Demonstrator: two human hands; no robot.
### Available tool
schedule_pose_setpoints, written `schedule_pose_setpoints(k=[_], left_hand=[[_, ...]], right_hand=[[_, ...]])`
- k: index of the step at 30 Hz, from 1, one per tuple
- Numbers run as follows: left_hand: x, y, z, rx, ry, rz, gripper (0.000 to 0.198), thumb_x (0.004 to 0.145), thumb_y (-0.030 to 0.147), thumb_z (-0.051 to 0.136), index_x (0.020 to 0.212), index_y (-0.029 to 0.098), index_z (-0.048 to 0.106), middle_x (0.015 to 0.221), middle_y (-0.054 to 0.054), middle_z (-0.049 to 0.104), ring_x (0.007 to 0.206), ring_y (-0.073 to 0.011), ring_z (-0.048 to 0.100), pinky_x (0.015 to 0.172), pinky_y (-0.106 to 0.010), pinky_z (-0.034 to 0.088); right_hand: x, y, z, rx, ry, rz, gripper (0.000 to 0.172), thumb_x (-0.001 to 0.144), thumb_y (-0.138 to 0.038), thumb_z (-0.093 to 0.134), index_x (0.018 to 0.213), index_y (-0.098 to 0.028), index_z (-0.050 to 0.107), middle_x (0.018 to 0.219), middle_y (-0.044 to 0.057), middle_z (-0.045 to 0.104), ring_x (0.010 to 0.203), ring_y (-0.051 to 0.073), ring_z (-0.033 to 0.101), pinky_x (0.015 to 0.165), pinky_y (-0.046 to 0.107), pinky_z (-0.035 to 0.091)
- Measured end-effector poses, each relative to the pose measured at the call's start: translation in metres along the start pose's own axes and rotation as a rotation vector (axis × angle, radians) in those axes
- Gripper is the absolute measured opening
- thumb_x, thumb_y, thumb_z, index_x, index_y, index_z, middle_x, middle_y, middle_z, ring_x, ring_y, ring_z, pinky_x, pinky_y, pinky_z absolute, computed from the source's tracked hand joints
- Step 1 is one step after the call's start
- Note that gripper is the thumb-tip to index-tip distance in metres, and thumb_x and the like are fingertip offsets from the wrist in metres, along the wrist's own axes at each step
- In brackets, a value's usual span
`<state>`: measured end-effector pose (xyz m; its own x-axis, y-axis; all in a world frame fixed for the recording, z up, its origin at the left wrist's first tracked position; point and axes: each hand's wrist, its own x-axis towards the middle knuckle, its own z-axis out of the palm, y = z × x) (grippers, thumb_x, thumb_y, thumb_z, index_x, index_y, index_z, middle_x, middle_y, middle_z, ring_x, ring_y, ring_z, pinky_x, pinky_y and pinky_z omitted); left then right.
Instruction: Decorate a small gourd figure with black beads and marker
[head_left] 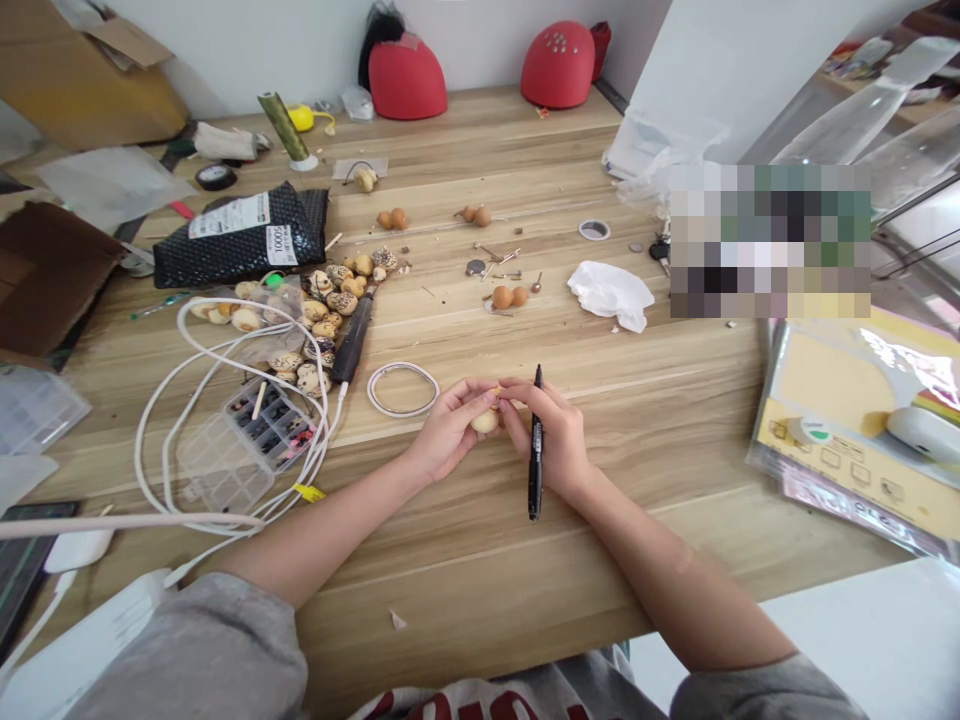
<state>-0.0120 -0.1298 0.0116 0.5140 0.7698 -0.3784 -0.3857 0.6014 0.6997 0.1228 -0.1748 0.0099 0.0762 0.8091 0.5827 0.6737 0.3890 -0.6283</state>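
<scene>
Near the middle of the wooden table, my left hand (452, 425) is closed around a small pale gourd (485, 421), whose rounded lower end shows between the hands. My right hand (553, 435) meets it from the right, its fingertips at the gourd's top. A black marker pen (535, 450) stays gripped among the right hand's fingers, pointing away from me. Just left of my hands lies a white cable ring (403, 390). Beyond them sits a small brown double gourd (510, 296).
At the left are a pile of patterned gourds (322, 310), a black tool (354, 338), looped white cable (180, 400), a compartment box (262, 430) and a black parcel (240, 240). White tissue (611, 293) lies beyond my right hand; yellow packaging (847, 420) is at the right.
</scene>
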Motion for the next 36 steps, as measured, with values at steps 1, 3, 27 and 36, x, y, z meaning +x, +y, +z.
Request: schedule_pose_setpoints(k=[1,3,27,36], left_hand=[[0.0001,0.0002,0.0,-0.001,0.0,-0.001,0.026,0.065,0.025,0.079,0.082,0.014,0.062,0.08,0.0,0.066,0.07,-0.0099,0.061,0.063,-0.023,0.053],[0.0002,0.0005,-0.0003,0.0,-0.002,-0.003,0.026,0.065,0.025,0.079,0.082,0.015,0.062,0.08,0.0,0.066,0.071,-0.0103,0.062,0.063,-0.024,0.054],[-0.0013,0.0001,-0.0005,0.072,0.0,-0.046,0.039,0.063,0.03,0.08,0.096,0.014,0.069,0.085,-0.005,0.069,0.072,-0.014,0.065,0.061,-0.027,0.056],[-0.0014,-0.0012,-0.0014,0.091,-0.035,-0.047,0.036,0.067,0.033,0.076,0.098,0.014,0.069,0.086,-0.005,0.069,0.07,-0.0136,0.064,0.059,-0.025,0.055]], right_hand=[[0.0003,-0.0004,-0.0002,-0.001,0.003,-0.004,0.011,0.085,-0.016,0.054,0.089,-0.023,0.062,0.095,0.006,0.072,0.087,0.017,0.068,0.076,0.03,0.056],[0.0005,-0.0005,-0.0006,0.003,0.006,-0.009,0.011,0.085,-0.015,0.054,0.089,-0.022,0.061,0.096,0.006,0.072,0.087,0.018,0.068,0.077,0.03,0.056],[-0.0018,0.0011,0.0003,0.009,-0.023,0.072,0.013,0.086,-0.019,0.051,0.089,-0.023,0.064,0.099,0.008,0.07,0.09,0.019,0.067,0.081,0.034,0.055],[-0.0018,0.002,-0.0003,0.002,-0.013,0.06,0.012,0.085,-0.018,0.053,0.089,-0.021,0.063,0.1,0.009,0.07,0.09,0.019,0.067,0.078,0.032,0.055]])
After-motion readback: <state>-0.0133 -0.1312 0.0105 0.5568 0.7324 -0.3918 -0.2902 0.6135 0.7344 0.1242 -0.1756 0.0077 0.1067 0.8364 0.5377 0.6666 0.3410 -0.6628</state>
